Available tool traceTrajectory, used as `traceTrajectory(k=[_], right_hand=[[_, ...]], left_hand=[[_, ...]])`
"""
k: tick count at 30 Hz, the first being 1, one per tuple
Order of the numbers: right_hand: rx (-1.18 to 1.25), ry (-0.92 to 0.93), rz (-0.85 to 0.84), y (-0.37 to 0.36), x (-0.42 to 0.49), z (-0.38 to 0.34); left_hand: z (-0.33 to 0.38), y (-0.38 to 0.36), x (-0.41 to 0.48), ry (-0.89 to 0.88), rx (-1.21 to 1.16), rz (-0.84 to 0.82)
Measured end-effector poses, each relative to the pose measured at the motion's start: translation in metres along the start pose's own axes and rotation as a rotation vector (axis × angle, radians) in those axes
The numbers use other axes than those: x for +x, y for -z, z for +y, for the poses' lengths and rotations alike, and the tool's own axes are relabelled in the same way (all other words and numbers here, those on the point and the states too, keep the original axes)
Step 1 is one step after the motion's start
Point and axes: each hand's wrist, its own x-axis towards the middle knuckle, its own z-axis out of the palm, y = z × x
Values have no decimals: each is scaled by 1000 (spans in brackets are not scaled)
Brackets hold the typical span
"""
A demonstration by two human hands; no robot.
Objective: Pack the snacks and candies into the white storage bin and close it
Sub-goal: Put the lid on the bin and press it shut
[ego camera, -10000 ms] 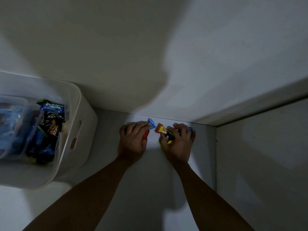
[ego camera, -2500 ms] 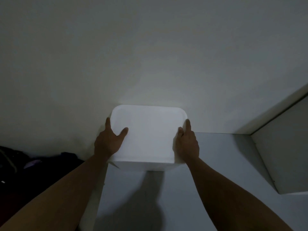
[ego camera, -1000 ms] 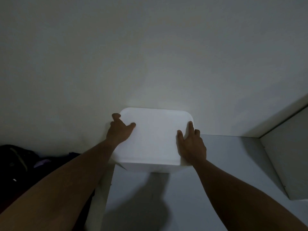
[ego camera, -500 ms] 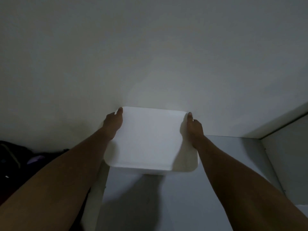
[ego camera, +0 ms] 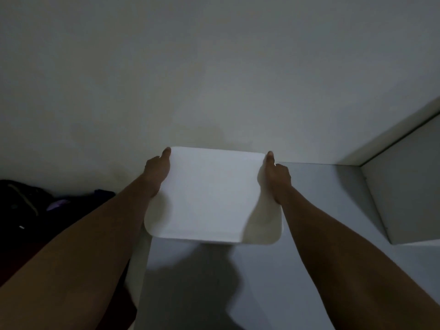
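Bare forearms (ego camera: 100, 234), left hand (ego camera: 156, 173), right hand (ego camera: 277, 178).

The carrying surface is a plain white shelf (ego camera: 321, 210), its back edge meeting the wall (ego camera: 214, 79). One item stands on it: the white storage bin (ego camera: 214, 194), lid on, set at the back left, close to the wall. The bin's near left corner sits at or slightly past the shelf's left edge. Contact underneath is hidden from me. At the right end an upright white panel (ego camera: 404, 198) rises from the shelf. A dark shadow (ego camera: 202, 282) covers the shelf in front of the bin.
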Motion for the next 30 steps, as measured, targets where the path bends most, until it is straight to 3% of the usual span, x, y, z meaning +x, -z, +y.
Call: traceTrajectory(k=[11, 19, 23, 26, 30], right_hand=[[-8, 40, -14, 5, -1, 7], [-98, 114, 67, 0, 0, 20], [-117, 124, 141, 2, -9, 17], [-199, 240, 234, 0, -29, 12], [-587, 614, 258, -10, -48, 11]], left_hand=[[-3, -2, -5, 8, 41, 51], [-12, -1, 0, -32, 147, 64], [-14, -2, -4, 14, 45, 86], [-22, -2, -9, -6, 112, 171], [-19, -6, -19, -156, 422, 271]])
